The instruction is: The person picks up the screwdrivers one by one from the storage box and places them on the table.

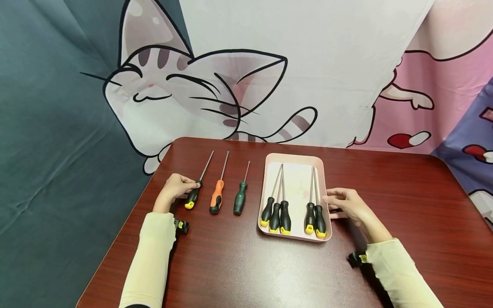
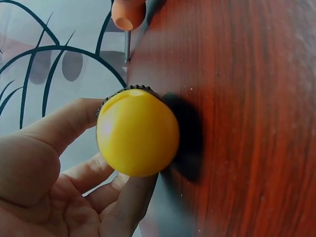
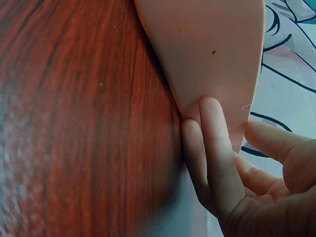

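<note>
On the left of the table, my left hand [image 1: 178, 186] pinches a black-and-yellow screwdriver [image 1: 194, 196] by its handle, its shaft pointing away from me. In the left wrist view the handle's yellow end [image 2: 138, 133] faces the camera, with thumb and fingers on either side. My right hand [image 1: 346, 204] grips the right side of a pale pink tray [image 1: 294, 157], thumb at the rim and fingers along the outer wall. Several black-and-yellow screwdrivers lie in the tray, a group [image 1: 285, 216] at its left and a pair [image 1: 319, 220] at its right.
Between the left hand and the tray lie an orange-and-black screwdriver [image 1: 217, 196] and a dark green screwdriver [image 1: 240, 198], side by side on the reddish-brown table [image 1: 227, 265]. A cat-patterned cloth [image 1: 246, 98] hangs behind the table's far edge.
</note>
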`<state>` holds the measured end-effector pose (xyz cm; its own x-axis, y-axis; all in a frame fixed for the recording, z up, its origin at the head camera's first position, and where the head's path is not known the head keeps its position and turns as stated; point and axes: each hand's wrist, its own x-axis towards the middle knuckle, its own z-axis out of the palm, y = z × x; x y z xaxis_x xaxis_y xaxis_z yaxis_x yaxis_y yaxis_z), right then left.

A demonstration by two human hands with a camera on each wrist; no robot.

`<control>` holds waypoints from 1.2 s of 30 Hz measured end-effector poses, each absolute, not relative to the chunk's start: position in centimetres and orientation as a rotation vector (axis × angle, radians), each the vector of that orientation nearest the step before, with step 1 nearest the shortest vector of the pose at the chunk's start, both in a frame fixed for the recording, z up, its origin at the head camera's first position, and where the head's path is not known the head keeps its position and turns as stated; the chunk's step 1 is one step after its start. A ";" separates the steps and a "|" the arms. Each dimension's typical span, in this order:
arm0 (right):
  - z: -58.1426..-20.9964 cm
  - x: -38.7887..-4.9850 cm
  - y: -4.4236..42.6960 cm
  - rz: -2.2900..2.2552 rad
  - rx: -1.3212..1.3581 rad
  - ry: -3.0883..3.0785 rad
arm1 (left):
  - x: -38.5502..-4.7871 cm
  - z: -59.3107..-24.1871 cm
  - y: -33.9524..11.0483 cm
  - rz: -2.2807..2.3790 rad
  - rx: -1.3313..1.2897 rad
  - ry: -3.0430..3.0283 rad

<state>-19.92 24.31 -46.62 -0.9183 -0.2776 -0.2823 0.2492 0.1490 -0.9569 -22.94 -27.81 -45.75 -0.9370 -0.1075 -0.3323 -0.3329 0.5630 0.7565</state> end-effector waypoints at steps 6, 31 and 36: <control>-46.6 -20.0 24.3 -1.808 -0.019 2.058 | -22.9 -45.7 -27.6 1.276 -0.390 2.566; -46.4 -19.9 24.2 -1.806 -0.015 2.058 | -22.7 -45.4 -26.9 1.198 -0.418 2.624; -46.5 -19.9 24.2 -1.803 -0.019 2.063 | -22.6 -45.4 -26.8 1.195 -0.414 2.625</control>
